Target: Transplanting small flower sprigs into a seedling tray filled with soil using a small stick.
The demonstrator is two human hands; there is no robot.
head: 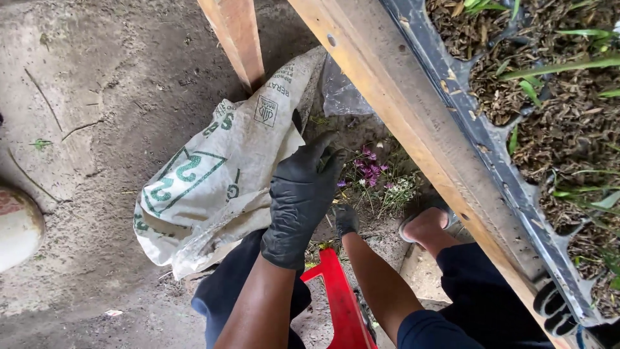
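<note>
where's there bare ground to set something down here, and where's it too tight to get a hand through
The concrete floor left of the white sack is bare up to the round white object. It is crowded under the wooden bench rail: the left hand, right hand, cut flowers, red tool and a foot fill that gap.

Left hand (pixel 300 197): black disposable glove, thin and slightly glossy, cuff ending at the wrist, forearm bare. Right hand (pixel 346 220): same black glove, bare forearm up to a dark navy short sleeve (pixel 429 329). Dark navy trousers (pixel 481 291); grey open sandal (pixel 423 216) on one foot.
</note>
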